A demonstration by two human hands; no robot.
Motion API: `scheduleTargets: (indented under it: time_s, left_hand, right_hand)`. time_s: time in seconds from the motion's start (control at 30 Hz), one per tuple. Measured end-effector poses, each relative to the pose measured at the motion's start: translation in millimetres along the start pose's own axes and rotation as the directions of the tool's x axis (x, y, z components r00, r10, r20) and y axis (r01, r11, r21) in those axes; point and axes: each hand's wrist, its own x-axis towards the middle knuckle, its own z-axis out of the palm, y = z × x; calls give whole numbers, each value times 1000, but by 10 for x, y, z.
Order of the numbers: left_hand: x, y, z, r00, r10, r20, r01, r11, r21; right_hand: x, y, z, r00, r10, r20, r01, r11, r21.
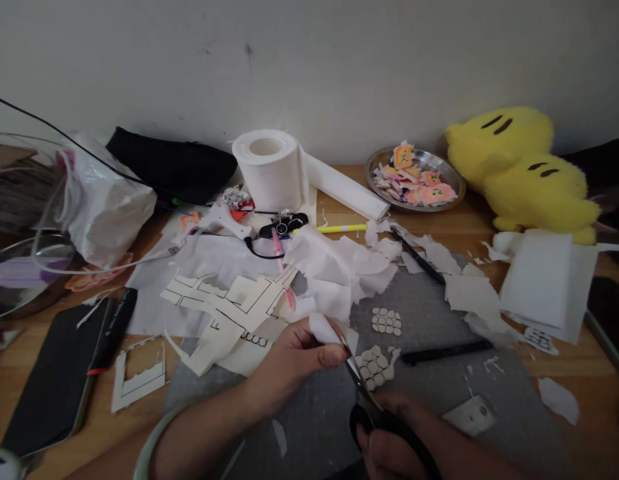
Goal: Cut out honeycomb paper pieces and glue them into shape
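My left hand (pixel 294 357), with a pale bangle on the wrist, pinches a small curled piece of white paper (pixel 323 330). In my right hand (pixel 389 433) are black-handled scissors (pixel 362 387), their blades pointing up and left against the paper's right side. Just beyond the blades, a cut paper shape of grey circles (pixel 374 368) lies on the grey cutting mat (pixel 309 427). A smaller circle shape (pixel 386 321) rests above it. Left of my left hand are cut paper pieces with black lines (pixel 234 313).
A white paper roll (pixel 267 170), a metal dish (pixel 374 193) of orange cutouts and yellow plush toys (pixel 534 167) stand at the back. Black pens (pixel 447 351), a phone (pixel 57 373), a black-handled knife (pixel 114 330), a glue gun (pixel 222 220) and paper scraps lie around.
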Motion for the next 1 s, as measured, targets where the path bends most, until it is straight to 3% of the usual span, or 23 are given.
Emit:
scheduleTargets:
  time_s: [0.13, 0.4, 0.6, 0.77, 0.87, 1.0]
  left_hand:
    - [1, 8, 3, 1000, -5, 7, 4, 1000, 22]
    - [-1, 34, 27, 997, -48, 58, 43, 995, 92]
    - [8, 45, 37, 998, -68, 11, 67, 993, 94]
    - [14, 51, 41, 998, -56, 9, 55, 995, 89]
    - [7, 43, 40, 998, -56, 10, 55, 996, 73]
    - [4, 32, 31, 999, -30, 43, 27, 996, 84]
  right_hand:
    - [1, 180, -45, 990, -130, 55, 129, 991, 20]
    - [43, 490, -100, 974, -218, 57, 211, 973, 97]
    - [77, 367, -97, 970, -235, 65, 234, 972, 17]
    - [10, 215, -61, 984, -180, 16, 180, 984, 1]
    - [61, 300, -66, 985, -169, 22, 169, 985, 21]
    - [172, 440, -94, 966, -202, 158, 179, 972, 150]
